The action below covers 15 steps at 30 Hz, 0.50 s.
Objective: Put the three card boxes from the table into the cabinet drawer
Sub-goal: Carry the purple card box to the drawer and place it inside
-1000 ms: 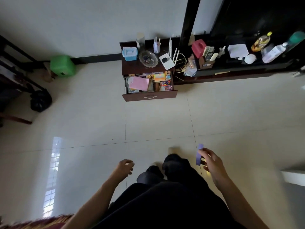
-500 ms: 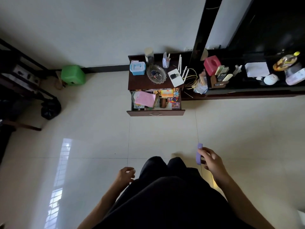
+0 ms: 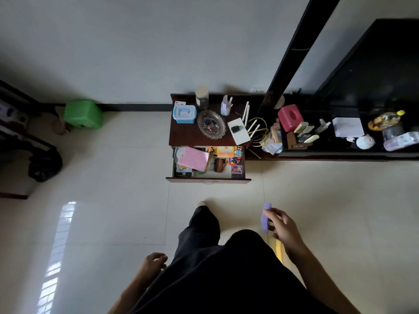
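Note:
My right hand (image 3: 283, 225) grips a small purple card box (image 3: 265, 216) edge-on, held over the tiled floor a step short of the cabinet. The dark wooden cabinet (image 3: 181, 137) stands against the far wall, and its drawer (image 3: 208, 179) is pulled out. Inside the drawer lie a pink sheet (image 3: 193, 159) and several colourful boxes (image 3: 233, 158). Down by my hip, my left hand (image 3: 155, 262) is loosely curled and holds nothing. My dark trouser leg steps forward between the hands.
On the cabinet top sit a blue box (image 3: 184, 114), a glass dish (image 3: 211, 124), a white router (image 3: 238, 131) and a cup. A low black shelf (image 3: 340, 152) with a red tissue box (image 3: 290, 117) runs right. A green stool (image 3: 83, 114) is at the left wall.
I have walked closer to the cabinet, which now looks larger and nearer. The purple card box stays in my right hand; my left hand swings back by my hip.

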Tool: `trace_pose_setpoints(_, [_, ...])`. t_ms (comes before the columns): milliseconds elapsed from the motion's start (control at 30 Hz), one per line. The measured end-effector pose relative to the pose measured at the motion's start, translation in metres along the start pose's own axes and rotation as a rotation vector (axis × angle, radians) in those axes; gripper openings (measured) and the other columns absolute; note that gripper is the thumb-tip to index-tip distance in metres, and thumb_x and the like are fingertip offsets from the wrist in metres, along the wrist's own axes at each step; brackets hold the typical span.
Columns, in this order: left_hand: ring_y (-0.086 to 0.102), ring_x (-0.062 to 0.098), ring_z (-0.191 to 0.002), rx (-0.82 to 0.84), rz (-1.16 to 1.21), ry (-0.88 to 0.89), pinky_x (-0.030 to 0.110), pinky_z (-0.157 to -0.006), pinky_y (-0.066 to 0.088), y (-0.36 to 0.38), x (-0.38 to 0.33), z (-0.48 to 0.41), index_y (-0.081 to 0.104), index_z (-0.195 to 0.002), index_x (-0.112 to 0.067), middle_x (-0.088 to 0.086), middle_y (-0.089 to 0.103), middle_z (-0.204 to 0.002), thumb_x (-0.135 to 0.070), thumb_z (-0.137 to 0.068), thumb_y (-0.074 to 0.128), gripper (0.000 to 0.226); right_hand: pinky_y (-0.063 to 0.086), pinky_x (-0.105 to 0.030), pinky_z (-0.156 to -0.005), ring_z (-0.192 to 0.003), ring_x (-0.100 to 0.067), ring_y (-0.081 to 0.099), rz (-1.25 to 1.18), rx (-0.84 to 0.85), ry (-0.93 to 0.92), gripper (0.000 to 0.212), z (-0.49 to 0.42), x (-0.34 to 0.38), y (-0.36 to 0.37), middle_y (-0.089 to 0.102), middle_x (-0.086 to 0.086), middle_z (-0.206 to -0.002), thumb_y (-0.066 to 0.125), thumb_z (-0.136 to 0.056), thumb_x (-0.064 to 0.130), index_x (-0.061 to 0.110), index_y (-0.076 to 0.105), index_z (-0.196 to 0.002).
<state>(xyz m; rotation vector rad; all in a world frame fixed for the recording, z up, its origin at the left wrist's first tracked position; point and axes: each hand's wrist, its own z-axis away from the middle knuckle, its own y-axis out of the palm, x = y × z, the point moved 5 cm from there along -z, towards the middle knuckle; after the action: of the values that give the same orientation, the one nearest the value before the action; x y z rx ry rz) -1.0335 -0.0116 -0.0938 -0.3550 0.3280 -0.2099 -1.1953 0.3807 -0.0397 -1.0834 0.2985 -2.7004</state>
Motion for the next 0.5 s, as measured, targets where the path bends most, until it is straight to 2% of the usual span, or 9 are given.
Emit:
trace_pose_setpoints(67, [0.055,0.022,-0.063,0.038,0.032,-0.012,0.025,-0.055,0.039,-0.016,-0.032,-0.015,0.062,-0.112,0.007,0.016,0.062,-0.079,-0.008,-0.096,0.052,0.024,0.054,-0.038,-0.082,-0.083,-0.013,0.072,0.014,-0.004,0.005,0.023,-0.013,0.016,0.010,0.076,0.013,-0.080,0.066,-0.089,0.058,0.036,0.072,-0.090])
trace_pose_setpoints(167, [0.056,0.025,-0.065,0.046,0.031,0.013,0.026,-0.054,0.037,-0.038,-0.086,-0.034,0.062,-0.112,0.000,0.017,0.064,-0.087,-0.015,-0.095,0.053,0.024,0.052,-0.038,-0.085,-0.088,-0.018,0.071,0.021,-0.008,0.008,0.035,-0.031,0.035,0.022,0.076,0.009,-0.083,0.065,-0.090,0.057,0.022,0.071,-0.093])
trace_pose_setpoints(267, [0.058,0.023,-0.068,0.054,0.033,0.072,0.027,-0.057,0.040,-0.053,-0.140,-0.050,0.064,-0.112,-0.005,0.014,0.066,-0.088,-0.020,-0.095,0.054,0.025,0.053,-0.037,-0.088,-0.097,-0.019,0.071,0.016,-0.011,0.048,0.043,-0.048,0.050,0.032,0.076,0.003,-0.100,0.064,-0.091,0.057,0.019,0.068,-0.111])
trace_pose_setpoints(400, [0.060,0.022,-0.071,0.064,0.046,0.125,0.028,-0.059,0.042,-0.061,-0.199,-0.065,0.064,-0.113,-0.007,0.013,0.067,-0.089,-0.021,-0.095,0.054,0.025,0.053,-0.032,-0.075,-0.101,-0.022,0.072,0.009,-0.020,0.095,0.038,-0.070,0.070,0.041,0.075,-0.003,-0.112,0.064,-0.095,0.046,0.021,0.065,-0.123])
trace_pose_setpoints(500, [0.061,0.020,-0.071,0.072,0.049,0.124,0.028,-0.060,0.043,-0.063,-0.227,-0.073,0.063,-0.113,-0.010,0.010,0.068,-0.088,-0.023,-0.094,0.055,0.025,0.050,-0.033,-0.079,-0.107,-0.024,0.069,0.014,0.020,0.120,0.039,-0.092,0.087,0.044,0.070,-0.003,-0.118,0.061,-0.097,0.045,0.019,0.063,-0.126])
